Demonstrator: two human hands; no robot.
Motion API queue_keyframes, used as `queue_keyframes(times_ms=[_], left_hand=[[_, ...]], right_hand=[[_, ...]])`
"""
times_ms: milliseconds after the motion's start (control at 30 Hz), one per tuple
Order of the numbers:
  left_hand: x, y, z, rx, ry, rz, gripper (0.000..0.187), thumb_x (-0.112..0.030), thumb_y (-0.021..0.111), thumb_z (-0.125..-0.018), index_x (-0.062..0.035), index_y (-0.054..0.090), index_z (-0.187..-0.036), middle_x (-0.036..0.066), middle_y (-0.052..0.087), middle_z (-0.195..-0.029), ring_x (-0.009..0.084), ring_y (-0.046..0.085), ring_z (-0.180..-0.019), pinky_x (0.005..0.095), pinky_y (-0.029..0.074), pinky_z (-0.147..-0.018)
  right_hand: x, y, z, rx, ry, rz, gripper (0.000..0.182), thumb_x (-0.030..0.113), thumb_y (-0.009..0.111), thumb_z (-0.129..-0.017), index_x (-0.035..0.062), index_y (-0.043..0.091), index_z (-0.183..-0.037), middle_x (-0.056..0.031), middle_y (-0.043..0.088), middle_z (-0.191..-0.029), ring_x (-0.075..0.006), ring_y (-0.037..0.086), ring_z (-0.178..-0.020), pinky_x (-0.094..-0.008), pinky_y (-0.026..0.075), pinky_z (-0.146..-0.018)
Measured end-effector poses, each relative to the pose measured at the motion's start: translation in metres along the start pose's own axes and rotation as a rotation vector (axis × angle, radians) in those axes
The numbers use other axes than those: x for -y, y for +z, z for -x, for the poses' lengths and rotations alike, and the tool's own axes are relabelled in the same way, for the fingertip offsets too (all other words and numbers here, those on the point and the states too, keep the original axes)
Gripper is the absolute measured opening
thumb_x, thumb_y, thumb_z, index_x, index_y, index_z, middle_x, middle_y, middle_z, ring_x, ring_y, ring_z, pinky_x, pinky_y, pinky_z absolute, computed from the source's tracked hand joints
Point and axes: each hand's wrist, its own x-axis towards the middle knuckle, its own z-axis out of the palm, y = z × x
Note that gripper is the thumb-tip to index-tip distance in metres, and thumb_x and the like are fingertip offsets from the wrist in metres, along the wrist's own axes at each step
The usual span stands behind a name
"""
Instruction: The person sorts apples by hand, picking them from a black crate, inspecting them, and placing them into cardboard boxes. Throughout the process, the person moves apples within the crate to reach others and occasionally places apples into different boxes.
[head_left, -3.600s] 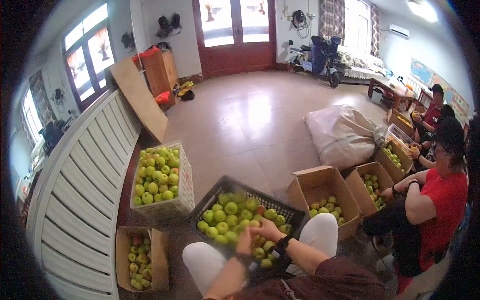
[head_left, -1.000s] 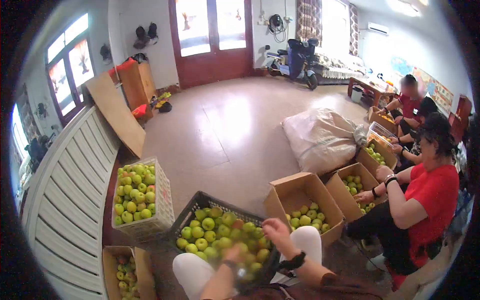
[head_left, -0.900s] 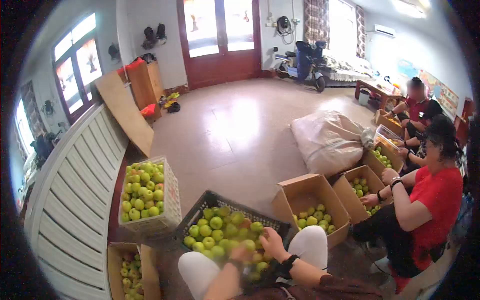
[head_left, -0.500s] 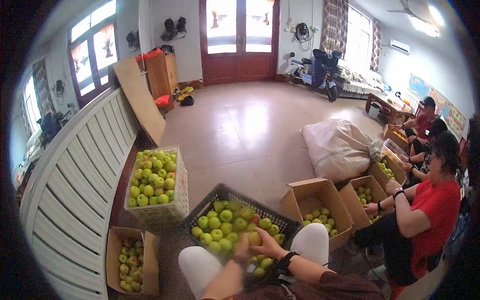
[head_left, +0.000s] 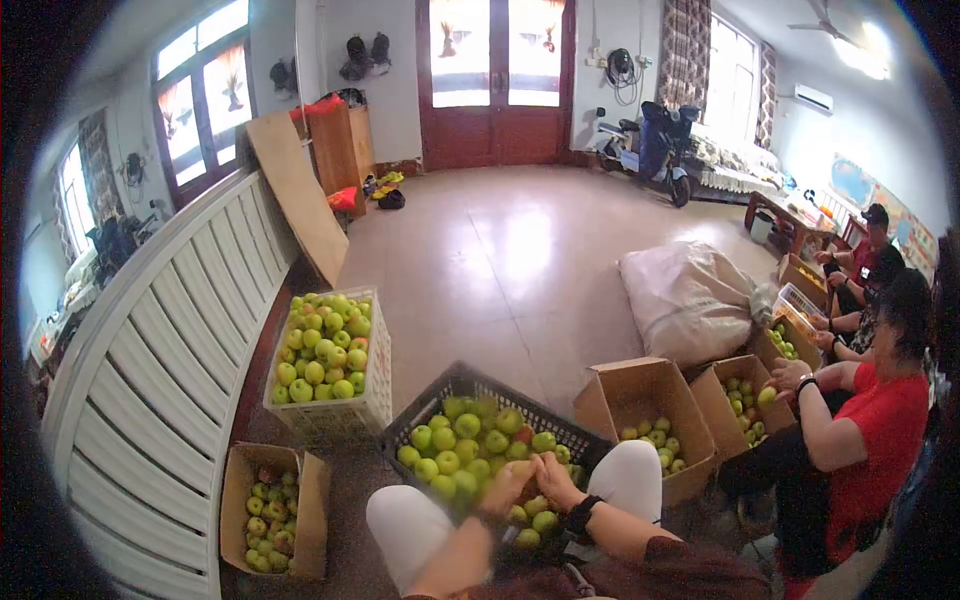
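A black plastic crate (head_left: 397, 440) full of green apples (head_left: 467, 425) stands between my knees. Over its near side, my left hand (head_left: 505, 490) and my right hand (head_left: 556, 482) meet with fingers curled in. Between them is an apple (head_left: 521, 467), mostly covered by the fingers. Motion smears my left hand and forearm. A dark band circles my right wrist. One reddish apple lies just beyond my hands among the green ones.
To the left are a white crate (head_left: 383, 372) heaped with apples and a cardboard box (head_left: 313, 510) of apples. Open boxes (head_left: 640, 385) line the right, beside a large white sack (head_left: 685, 300). A person in a red shirt (head_left: 880, 420) sits there, holding an apple; others sit beyond.
My hands have drawn closer together, hiding more of the apple. The view has shifted, so the scene sits further right. The nearby person has raised an apple from a box.
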Motion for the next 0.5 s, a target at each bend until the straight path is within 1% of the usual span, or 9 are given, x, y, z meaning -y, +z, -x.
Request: queue_keyframes(times_ms=[33,100,167,233,300,333,367,467,500], left_hand=[[0.028,0.000,-0.011,-0.011,0.089,-0.114,0.042,-0.041,0.036,-0.090,-0.0062,0.050,-0.109,0.007,0.055,-0.094,0.0204,0.056,-0.080,0.0323,0.047,-0.067],[0.030,-0.001,-0.012,-0.002,0.034,0.156,0.045,-0.046,0.033,-0.090,-0.0088,0.051,-0.108,0.006,0.055,-0.093,0.0182,0.055,-0.081,0.0319,0.047,-0.066],[0.021,-0.003,-0.008,0.027,-0.268,0.911,0.049,-0.052,0.031,-0.089,-0.0115,0.051,-0.109,0.006,0.055,-0.095,0.0180,0.055,-0.084,0.0331,0.046,-0.066],[0.027,-0.007,-0.017,0.217,-0.065,1.090,0.053,-0.055,0.028,-0.088,-0.0128,0.050,-0.111,0.005,0.054,-0.098,0.0183,0.054,-0.085,0.0332,0.046,-0.066],[-0.009,0.003,-0.011,-0.052,-0.411,1.047,0.057,-0.059,0.025,-0.087,-0.0143,0.048,-0.114,0.005,0.053,-0.103,0.0178,0.053,-0.087,0.0316,0.045,-0.064],[-0.025,0.005,-0.011,-0.035,-0.392,1.052,0.057,-0.059,0.025,-0.087,-0.0141,0.047,-0.115,0.004,0.053,-0.104,0.0173,0.053,-0.087,0.0309,0.045,-0.064],[-0.035,0.007,-0.010,-0.023,-0.375,1.059,0.058,-0.059,0.025,-0.087,-0.0140,0.047,-0.116,0.004,0.053,-0.105,0.0169,0.054,-0.087,0.0303,0.045,-0.064],[-0.035,0.009,-0.020,-0.004,-0.357,0.941,0.053,-0.054,0.028,-0.089,-0.0110,0.049,-0.112,0.006,0.054,-0.103,0.0163,0.054,-0.086,0.0299,0.046,-0.064],[-0.028,0.009,-0.022,0.003,-0.361,0.875,0.051,-0.051,0.029,-0.089,-0.0096,0.050,-0.110,0.006,0.055,-0.102,0.0162,0.055,-0.086,0.0299,0.046,-0.065]], right_hand=[[-0.006,0.000,-0.002,0.006,-0.010,0.013,0.042,0.035,0.051,-0.084,-0.0008,0.046,-0.105,-0.0225,0.058,-0.092,-0.0365,0.056,-0.087,-0.0401,0.044,-0.074],[0.016,-0.016,0.004,0.013,-0.023,0.033,0.041,0.034,0.053,-0.084,-0.0006,0.047,-0.104,-0.0215,0.059,-0.092,-0.0357,0.056,-0.087,-0.0390,0.044,-0.075],[0.044,-0.033,0.009,0.083,-0.060,0.052,0.042,0.033,0.055,-0.082,-0.0003,0.048,-0.107,-0.0213,0.058,-0.094,-0.0341,0.056,-0.090,-0.0378,0.044,-0.077],[0.066,-0.045,0.012,0.156,-0.190,-0.001,0.052,0.031,0.062,-0.078,0.0015,0.044,-0.117,-0.0212,0.053,-0.107,-0.0323,0.052,-0.100,-0.0377,0.042,-0.083],[0.059,-0.039,0.010,0.157,-0.379,0.050,0.057,0.031,0.064,-0.076,0.0021,0.041,-0.120,-0.0211,0.047,-0.115,-0.0322,0.048,-0.105,-0.0375,0.040,-0.086],[0.056,-0.036,0.008,0.159,-0.475,0.078,0.060,0.031,0.065,-0.075,0.0024,0.040,-0.122,-0.0211,0.045,-0.119,-0.0322,0.046,-0.108,-0.0373,0.039,-0.088],[0.069,-0.044,0.014,0.168,-0.411,0.057,0.062,0.030,0.066,-0.073,0.0029,0.039,-0.123,-0.0207,0.041,-0.122,-0.0331,0.043,-0.111,-0.0374,0.037,-0.091],[0.075,-0.062,0.010,0.179,-0.384,0.071,0.063,0.027,0.067,-0.071,0.0030,0.040,-0.122,-0.0196,0.045,-0.117,-0.0324,0.045,-0.107,-0.0373,0.038,-0.091],[0.078,-0.069,0.009,0.143,-0.401,0.031,0.062,0.026,0.069,-0.069,0.0030,0.041,-0.120,-0.0164,0.049,-0.112,-0.0274,0.049,-0.103,-0.0354,0.041,-0.087]])
